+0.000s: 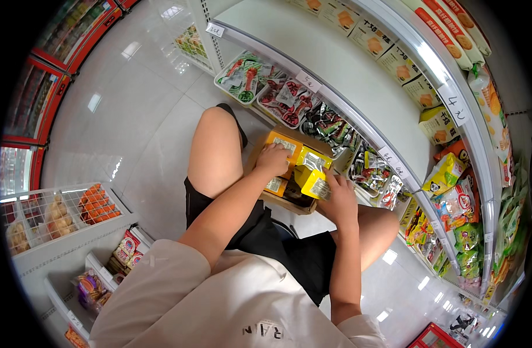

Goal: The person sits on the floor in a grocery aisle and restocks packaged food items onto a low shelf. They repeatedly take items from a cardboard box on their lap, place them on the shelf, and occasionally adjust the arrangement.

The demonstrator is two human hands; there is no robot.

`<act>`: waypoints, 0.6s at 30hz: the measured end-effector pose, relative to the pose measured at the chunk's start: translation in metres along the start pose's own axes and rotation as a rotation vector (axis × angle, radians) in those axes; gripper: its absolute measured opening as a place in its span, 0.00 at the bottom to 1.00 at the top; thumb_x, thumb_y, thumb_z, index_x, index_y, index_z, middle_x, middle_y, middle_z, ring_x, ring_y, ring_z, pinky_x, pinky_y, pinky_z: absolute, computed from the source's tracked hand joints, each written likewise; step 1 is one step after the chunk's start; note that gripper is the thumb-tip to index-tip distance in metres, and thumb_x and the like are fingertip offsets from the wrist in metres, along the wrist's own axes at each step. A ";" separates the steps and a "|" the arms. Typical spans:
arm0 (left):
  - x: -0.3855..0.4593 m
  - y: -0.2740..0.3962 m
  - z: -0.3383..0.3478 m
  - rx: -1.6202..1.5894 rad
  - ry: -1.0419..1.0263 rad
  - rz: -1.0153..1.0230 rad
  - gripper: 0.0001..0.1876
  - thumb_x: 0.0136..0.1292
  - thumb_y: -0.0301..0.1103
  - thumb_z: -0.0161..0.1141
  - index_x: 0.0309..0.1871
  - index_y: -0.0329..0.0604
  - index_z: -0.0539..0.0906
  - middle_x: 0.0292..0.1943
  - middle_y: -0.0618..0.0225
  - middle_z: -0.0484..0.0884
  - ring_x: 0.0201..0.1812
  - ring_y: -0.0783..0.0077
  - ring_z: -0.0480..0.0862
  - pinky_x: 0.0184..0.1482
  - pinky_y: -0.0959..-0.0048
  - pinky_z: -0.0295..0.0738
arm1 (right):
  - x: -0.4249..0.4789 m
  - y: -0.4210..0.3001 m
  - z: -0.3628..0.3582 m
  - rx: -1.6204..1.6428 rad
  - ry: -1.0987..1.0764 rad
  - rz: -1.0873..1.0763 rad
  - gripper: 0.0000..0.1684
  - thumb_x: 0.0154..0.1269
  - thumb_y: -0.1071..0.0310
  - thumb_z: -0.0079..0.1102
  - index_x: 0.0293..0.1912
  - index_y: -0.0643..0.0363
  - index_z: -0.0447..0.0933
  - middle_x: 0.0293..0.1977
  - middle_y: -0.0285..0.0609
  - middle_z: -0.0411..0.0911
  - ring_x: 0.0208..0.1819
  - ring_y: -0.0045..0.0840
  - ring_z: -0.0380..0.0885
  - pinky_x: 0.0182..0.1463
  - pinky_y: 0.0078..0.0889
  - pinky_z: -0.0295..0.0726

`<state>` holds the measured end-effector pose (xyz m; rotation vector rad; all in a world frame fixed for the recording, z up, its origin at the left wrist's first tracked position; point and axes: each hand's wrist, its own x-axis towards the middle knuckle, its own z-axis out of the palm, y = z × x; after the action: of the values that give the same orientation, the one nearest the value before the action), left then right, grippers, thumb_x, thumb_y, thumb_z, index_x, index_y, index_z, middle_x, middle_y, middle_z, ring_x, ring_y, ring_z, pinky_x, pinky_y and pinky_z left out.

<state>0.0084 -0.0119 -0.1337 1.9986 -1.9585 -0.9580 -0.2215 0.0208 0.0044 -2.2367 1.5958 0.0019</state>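
Observation:
Between my knees is an open cardboard box (307, 207) with orange and yellow packets in it. My left hand (273, 161) lies over an orange packet (287, 141) at the box's left side; its fingers are curled, and whether they grip is hidden. A second orange packet (275, 186) shows just below that hand. In my right hand (339, 195) is a yellow packet (317, 186) with a pale printed label, held by its right edge above the box. Another yellow packet (313, 159) lies behind it. A dark gap shows inside the box near its front.
Trays of small wrapped snacks (287, 100) line the bottom shelf beyond the box. Above them juts a white shelf (335, 65) with a price-tagged edge. Bagged snacks (457, 200) stand at right. A wire-fronted bin (65, 213) and red-framed cabinets (39, 95) are at left.

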 end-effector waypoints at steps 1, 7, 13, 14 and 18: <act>0.001 0.001 0.001 -0.002 0.001 0.001 0.15 0.61 0.32 0.61 0.51 0.55 0.87 0.57 0.68 0.81 0.64 0.61 0.74 0.68 0.60 0.67 | 0.002 0.003 0.006 0.008 -0.010 0.010 0.51 0.44 0.66 0.76 0.71 0.44 0.70 0.57 0.44 0.76 0.55 0.46 0.75 0.64 0.42 0.76; 0.007 -0.002 0.001 0.012 -0.053 -0.006 0.11 0.63 0.33 0.59 0.47 0.52 0.86 0.51 0.66 0.84 0.60 0.58 0.78 0.65 0.60 0.70 | 0.021 0.020 0.011 0.085 -0.088 0.012 0.46 0.46 0.66 0.75 0.69 0.48 0.73 0.56 0.46 0.78 0.57 0.48 0.74 0.66 0.43 0.74; 0.008 0.000 0.003 0.049 -0.074 -0.016 0.12 0.67 0.33 0.53 0.47 0.48 0.86 0.54 0.62 0.84 0.60 0.57 0.78 0.65 0.60 0.71 | 0.006 0.014 0.010 0.040 -0.098 0.030 0.42 0.48 0.68 0.72 0.67 0.43 0.76 0.56 0.45 0.77 0.57 0.49 0.74 0.64 0.44 0.76; 0.007 0.001 0.005 0.018 -0.062 -0.039 0.12 0.68 0.33 0.52 0.48 0.47 0.86 0.55 0.61 0.84 0.61 0.56 0.78 0.65 0.59 0.71 | 0.002 0.013 0.006 0.035 -0.087 0.018 0.41 0.49 0.68 0.71 0.66 0.42 0.76 0.56 0.45 0.77 0.56 0.49 0.74 0.63 0.44 0.76; 0.016 -0.007 0.007 0.056 -0.125 -0.021 0.13 0.68 0.33 0.52 0.48 0.43 0.86 0.56 0.56 0.83 0.61 0.54 0.79 0.65 0.59 0.71 | 0.001 0.003 0.008 0.027 -0.071 0.038 0.37 0.47 0.71 0.68 0.62 0.47 0.79 0.55 0.45 0.77 0.56 0.50 0.74 0.63 0.44 0.76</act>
<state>0.0085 -0.0245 -0.1482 2.0390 -2.0535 -1.0699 -0.2217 0.0217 -0.0042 -2.1607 1.5914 0.0690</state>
